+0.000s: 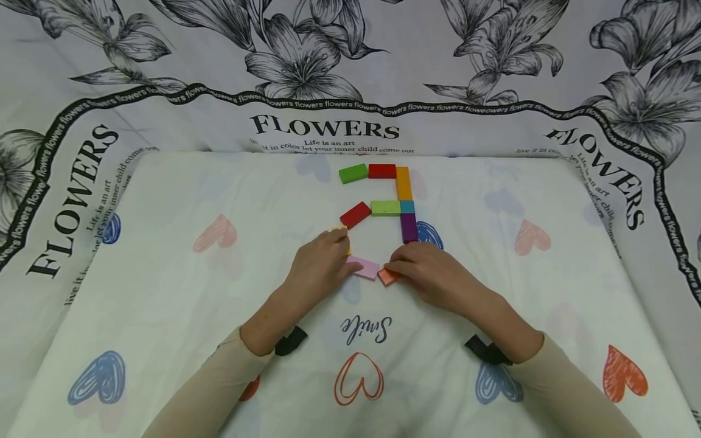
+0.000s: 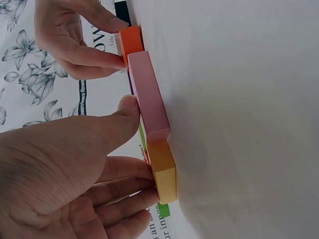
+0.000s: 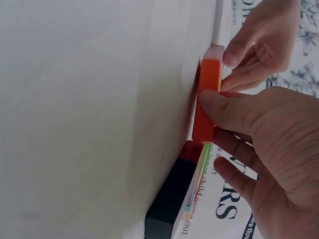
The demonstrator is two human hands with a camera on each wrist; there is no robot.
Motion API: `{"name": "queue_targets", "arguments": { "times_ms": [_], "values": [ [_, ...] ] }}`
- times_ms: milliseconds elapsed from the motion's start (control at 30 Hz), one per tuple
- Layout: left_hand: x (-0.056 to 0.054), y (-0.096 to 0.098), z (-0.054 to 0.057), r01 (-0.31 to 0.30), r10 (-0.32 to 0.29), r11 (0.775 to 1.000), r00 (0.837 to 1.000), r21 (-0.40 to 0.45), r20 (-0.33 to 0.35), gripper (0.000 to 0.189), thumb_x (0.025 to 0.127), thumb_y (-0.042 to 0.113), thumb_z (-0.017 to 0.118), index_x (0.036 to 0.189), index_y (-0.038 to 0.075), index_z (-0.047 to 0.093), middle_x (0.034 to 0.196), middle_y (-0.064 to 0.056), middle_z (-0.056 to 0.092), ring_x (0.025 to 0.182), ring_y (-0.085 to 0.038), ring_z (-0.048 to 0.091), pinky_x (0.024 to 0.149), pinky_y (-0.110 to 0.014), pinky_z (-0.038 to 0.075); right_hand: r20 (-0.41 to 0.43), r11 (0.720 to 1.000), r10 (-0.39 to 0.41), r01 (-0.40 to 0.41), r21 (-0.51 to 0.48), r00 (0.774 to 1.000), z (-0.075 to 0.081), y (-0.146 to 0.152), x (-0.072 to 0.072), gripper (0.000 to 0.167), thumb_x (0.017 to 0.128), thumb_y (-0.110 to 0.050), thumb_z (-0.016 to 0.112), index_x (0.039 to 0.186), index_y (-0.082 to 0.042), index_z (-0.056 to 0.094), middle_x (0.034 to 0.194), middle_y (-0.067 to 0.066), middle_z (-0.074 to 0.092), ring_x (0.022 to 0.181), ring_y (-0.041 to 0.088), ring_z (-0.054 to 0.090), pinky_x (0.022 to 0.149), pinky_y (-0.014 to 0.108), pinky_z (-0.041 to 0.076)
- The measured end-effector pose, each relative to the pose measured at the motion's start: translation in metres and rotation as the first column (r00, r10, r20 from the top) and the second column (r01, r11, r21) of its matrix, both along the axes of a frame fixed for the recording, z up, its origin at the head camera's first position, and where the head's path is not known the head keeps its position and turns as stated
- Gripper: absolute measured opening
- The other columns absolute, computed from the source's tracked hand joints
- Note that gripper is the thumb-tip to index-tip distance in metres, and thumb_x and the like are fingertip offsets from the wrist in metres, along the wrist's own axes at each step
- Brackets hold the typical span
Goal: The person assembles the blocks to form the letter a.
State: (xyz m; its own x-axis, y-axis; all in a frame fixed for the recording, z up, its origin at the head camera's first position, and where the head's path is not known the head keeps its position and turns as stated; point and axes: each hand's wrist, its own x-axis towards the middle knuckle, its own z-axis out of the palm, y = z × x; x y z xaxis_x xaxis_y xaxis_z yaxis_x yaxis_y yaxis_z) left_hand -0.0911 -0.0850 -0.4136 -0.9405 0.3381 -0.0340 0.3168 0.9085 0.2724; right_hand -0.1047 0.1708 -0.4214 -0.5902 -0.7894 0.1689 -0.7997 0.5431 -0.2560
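My right hand [image 1: 432,271] pinches an orange block [image 3: 205,122] between thumb and fingers at the near end of a shape laid out in coloured blocks. Its neighbour, a pink block [image 1: 363,267], lies end to end with it on the left. My left hand [image 1: 320,261] rests its thumb against the pink block and its fingertips along a yellow block [image 2: 164,174], which is mostly hidden in the head view. Beyond the right hand, a purple block [image 1: 408,227] lies with a red end piece [image 3: 191,151] partly under the fingers.
Farther up the shape lie a teal piece [image 1: 407,207], a light green block [image 1: 386,208], a red block [image 1: 355,215], an amber block [image 1: 403,182], another red block [image 1: 381,171] and a green block [image 1: 353,173]. A white cloth [image 1: 191,304] printed with hearts lies underneath.
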Motion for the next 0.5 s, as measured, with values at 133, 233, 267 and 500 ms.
{"name": "queue_targets", "arguments": {
  "times_ms": [133, 233, 267, 500],
  "values": [
    [-0.0004, 0.0008, -0.0001, 0.009, -0.009, 1.0, 1.0, 0.002, -0.005, 0.036, 0.091, 0.034, 0.084, 0.11, 0.004, 0.075, 0.138, -0.011, 0.068, 0.109, -0.026, 0.067, 0.088, -0.034, 0.064, -0.003, 1.0, -0.008, 0.008, 0.018, 1.0, -0.0007, -0.0003, -0.0018, 0.027, 0.089, -0.008, 0.084, 0.116, -0.013, 0.081, 0.114, 0.003, 0.076, 0.108, 0.023, 0.071, 0.1, 0.039, 0.061],
    [-0.0004, 0.0009, 0.0, 0.009, -0.009, 1.0, 1.0, -0.001, -0.009, 0.037, 0.091, 0.034, 0.084, 0.11, 0.004, 0.075, 0.137, -0.011, 0.069, 0.109, -0.026, 0.067, 0.088, -0.034, 0.064, 0.008, 1.0, -0.016, 0.016, 0.02, 1.0, -0.0019, 0.0001, -0.002, 0.027, 0.091, -0.008, 0.082, 0.117, -0.013, 0.081, 0.115, 0.003, 0.076, 0.11, 0.023, 0.071, 0.102, 0.04, 0.06],
    [-0.0005, 0.0008, -0.0001, 0.009, -0.009, 1.0, 1.0, -0.002, -0.01, 0.037, 0.091, 0.034, 0.084, 0.11, 0.004, 0.075, 0.137, -0.011, 0.069, 0.109, -0.026, 0.067, 0.088, -0.034, 0.064, 0.011, 1.0, -0.017, 0.017, 0.017, 1.0, -0.0023, 0.0002, -0.0018, 0.027, 0.091, -0.007, 0.082, 0.118, -0.013, 0.08, 0.116, 0.003, 0.076, 0.111, 0.023, 0.071, 0.102, 0.04, 0.06],
    [-0.0007, 0.0002, 0.0, 0.006, -0.006, 1.0, 1.0, -0.005, -0.006, 0.038, 0.092, 0.034, 0.084, 0.112, 0.003, 0.075, 0.14, -0.012, 0.068, 0.115, -0.028, 0.068, 0.093, -0.036, 0.064, -0.011, 1.0, -0.01, 0.01, -0.01, 1.0, -0.0053, 0.0008, -0.0005, 0.027, 0.091, -0.007, 0.082, 0.117, -0.012, 0.081, 0.117, 0.003, 0.076, 0.111, 0.024, 0.071, 0.102, 0.042, 0.06]
  ]
}}
